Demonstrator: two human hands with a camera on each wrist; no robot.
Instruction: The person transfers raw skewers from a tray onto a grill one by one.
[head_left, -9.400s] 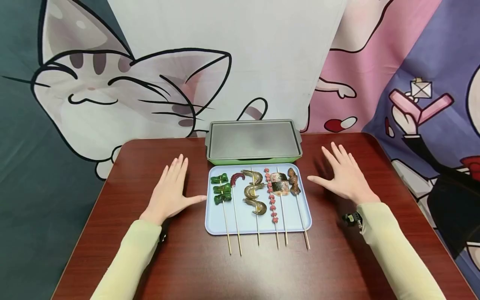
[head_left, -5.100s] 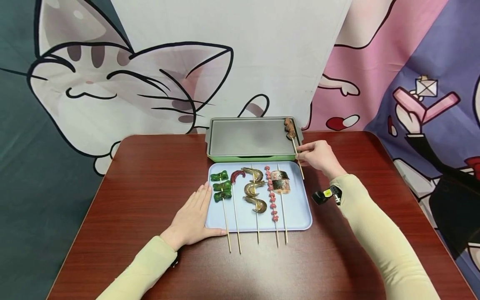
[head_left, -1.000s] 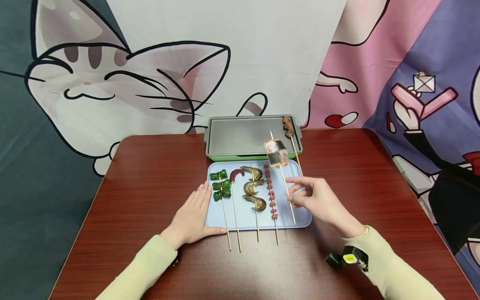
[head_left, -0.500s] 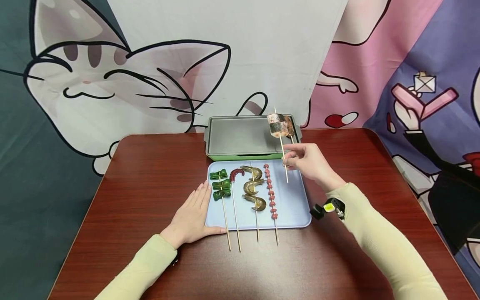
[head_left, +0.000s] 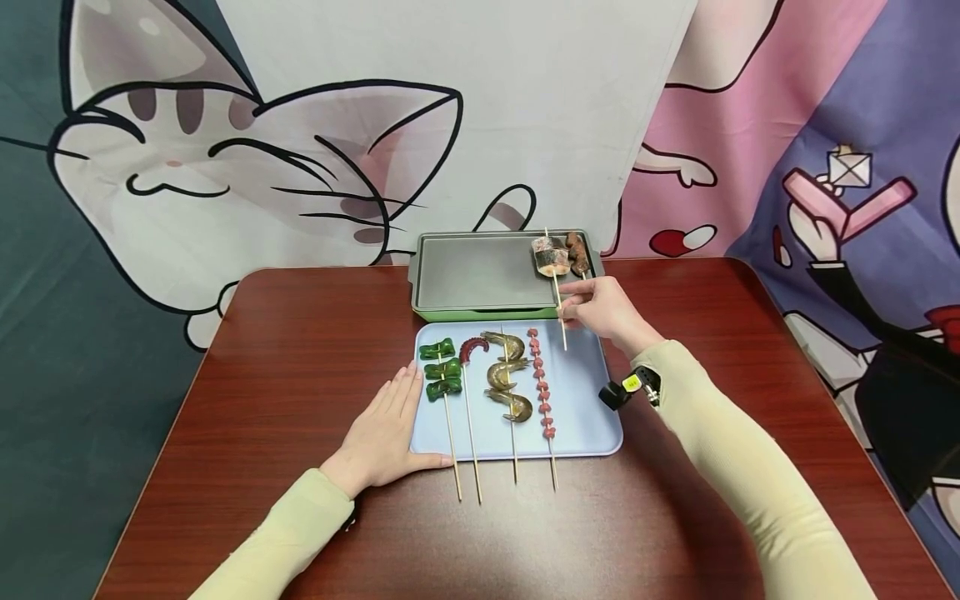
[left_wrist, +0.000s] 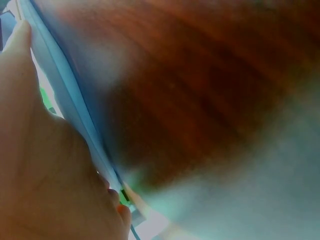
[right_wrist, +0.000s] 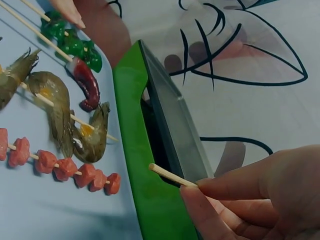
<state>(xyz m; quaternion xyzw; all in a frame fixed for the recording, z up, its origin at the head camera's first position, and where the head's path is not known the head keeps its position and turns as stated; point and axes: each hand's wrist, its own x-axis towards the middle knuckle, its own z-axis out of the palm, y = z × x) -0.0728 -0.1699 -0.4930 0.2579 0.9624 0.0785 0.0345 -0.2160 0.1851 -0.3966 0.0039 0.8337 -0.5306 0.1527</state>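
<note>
Skewers (head_left: 551, 258), six; one blue tray (head_left: 588, 408)

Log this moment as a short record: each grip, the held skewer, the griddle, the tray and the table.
Right grip: pinches the fish skewer by its stick
Held skewer: fish pieces over the griddle, contact unclear
Left grip: fingers straight, against the left edge of the tray
Griddle: brown meat skewer at right end
Tray: left to right, green pepper skewer, tentacle skewer, shrimp skewer, pink-piece skewer
Table: reddish-brown
</note>
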